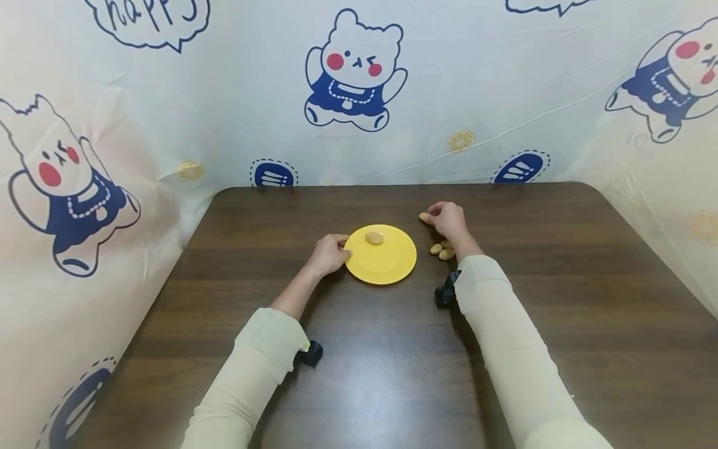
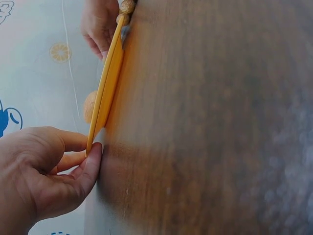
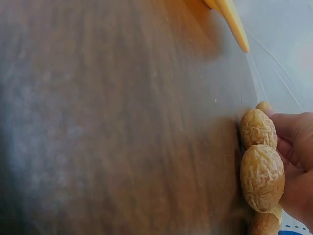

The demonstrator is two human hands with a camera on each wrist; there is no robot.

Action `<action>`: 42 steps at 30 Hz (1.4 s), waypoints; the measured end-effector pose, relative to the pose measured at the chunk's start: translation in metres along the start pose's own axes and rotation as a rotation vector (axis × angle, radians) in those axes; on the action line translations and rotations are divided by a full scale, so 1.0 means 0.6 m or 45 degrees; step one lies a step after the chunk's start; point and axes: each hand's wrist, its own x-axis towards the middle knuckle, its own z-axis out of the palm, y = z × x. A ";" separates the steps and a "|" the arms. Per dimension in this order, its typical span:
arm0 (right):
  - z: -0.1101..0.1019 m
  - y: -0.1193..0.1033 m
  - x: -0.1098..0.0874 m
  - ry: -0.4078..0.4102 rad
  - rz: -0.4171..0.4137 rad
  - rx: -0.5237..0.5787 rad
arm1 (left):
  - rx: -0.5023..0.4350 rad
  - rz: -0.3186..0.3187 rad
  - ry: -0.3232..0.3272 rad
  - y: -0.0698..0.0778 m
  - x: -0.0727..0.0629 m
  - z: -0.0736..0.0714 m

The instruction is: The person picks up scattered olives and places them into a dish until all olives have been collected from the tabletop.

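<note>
Hardest bit to make out is the potato [image 1: 423, 217] the right hand [image 1: 445, 218] is pinching: from the head view it's a tiny blob at the fingertips, past the plate's right side, and in the right wrist view only its tip peeks out behind the nearer potatoes [image 3: 262, 177]. Those sit on the table [image 1: 364, 349] by the right wrist, three of them, one partly hidden by the forearm from above. Right wrist view gets two of them big and wrinkly, with the third cut off at the bottom edge

Left hand [image 1: 330, 254] has the left rim of the yellow plate [image 1: 384, 265] between thumb and fingers. Exact fingertip placement is tough to see from the head, but the left wrist view shows the pinch side-on. It only gets the plate edge-on though, with the lone potato [image 1: 374, 238] half covered behind the rim; the head view has it plainly lying on the plate, toward the far side. Right wrist view catches just a yellow sliver of plate up top, and both sleeves [image 1: 518, 349] run off the head view's bottom edge
</note>
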 end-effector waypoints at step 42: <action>0.003 -0.019 -0.011 0.027 -0.138 0.044 | 0.012 -0.006 0.012 0.000 0.003 0.001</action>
